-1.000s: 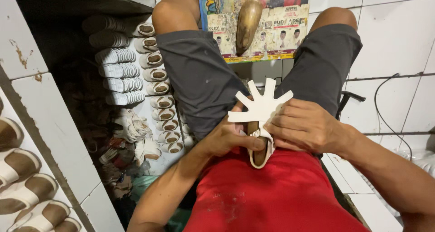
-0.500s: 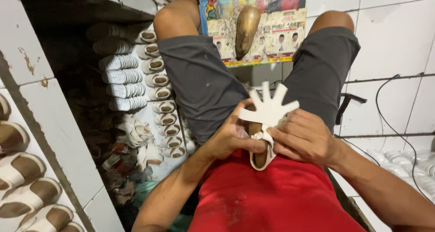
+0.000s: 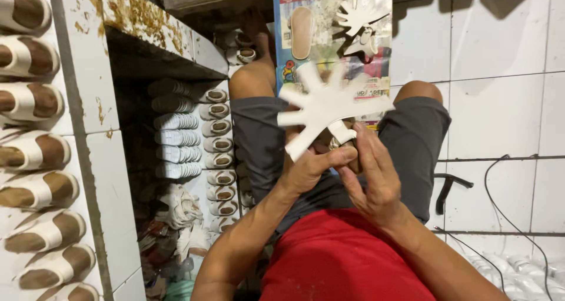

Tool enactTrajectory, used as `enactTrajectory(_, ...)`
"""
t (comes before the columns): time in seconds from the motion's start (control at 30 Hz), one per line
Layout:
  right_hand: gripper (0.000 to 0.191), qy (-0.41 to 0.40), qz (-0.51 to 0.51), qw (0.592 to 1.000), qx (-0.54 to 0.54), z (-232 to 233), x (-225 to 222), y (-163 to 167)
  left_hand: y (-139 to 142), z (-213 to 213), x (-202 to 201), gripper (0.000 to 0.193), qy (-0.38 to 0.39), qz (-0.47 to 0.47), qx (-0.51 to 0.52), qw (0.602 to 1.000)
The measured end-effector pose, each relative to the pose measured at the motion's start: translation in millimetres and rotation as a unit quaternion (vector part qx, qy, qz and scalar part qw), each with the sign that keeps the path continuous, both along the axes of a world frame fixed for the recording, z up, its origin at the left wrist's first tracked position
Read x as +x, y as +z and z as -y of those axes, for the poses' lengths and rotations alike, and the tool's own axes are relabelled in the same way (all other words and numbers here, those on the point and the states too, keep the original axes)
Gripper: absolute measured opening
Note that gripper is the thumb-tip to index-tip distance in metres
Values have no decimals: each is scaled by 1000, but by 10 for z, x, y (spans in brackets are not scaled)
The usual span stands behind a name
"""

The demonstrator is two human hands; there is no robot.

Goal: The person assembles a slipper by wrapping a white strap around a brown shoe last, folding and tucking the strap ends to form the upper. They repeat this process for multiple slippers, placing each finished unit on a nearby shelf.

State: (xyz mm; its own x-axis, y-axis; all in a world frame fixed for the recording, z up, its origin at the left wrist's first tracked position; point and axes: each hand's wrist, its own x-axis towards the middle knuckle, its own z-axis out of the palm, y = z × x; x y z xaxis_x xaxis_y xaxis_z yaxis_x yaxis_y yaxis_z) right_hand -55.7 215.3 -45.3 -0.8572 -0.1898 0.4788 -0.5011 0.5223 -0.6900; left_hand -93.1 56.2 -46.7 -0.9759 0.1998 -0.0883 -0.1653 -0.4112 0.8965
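White cut-out material, a star-shaped sandal piece (image 3: 329,104) with several prongs, is held up at the centre of the frame, above the lap. Its lower tab is pinched by the fingers of the left hand (image 3: 312,168), and the fingers of the right hand (image 3: 371,177) are closed against the same tab from the other side. The piece appears not yet joined to any sole. Many finished white-strapped sandals (image 3: 35,142) are lined up at the left edge, and more are stacked on the dark shelf (image 3: 194,136) at centre left.
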Motion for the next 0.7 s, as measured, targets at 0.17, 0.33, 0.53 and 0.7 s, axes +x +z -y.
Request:
enactTrajectory(0.17, 80, -16, -30, 999, 8, -36, -58, 138, -31, 66, -11, 41, -48, 48, 0, 998)
enactTrajectory(0.33, 86, -122, 59, 991, -11, -323, -94, 315, -68, 209, 89, 60, -127, -52, -191, 972)
enactTrajectory(0.53, 26, -18, 506, 831, -231, -401, -127, 153, -155, 230, 306, 84, -175, -151, -264, 937)
enactTrajectory(0.7, 16, -33, 540, 786, -299, -331, 63, 75, -221, 278, 449, 88, -210, -124, -253, 936)
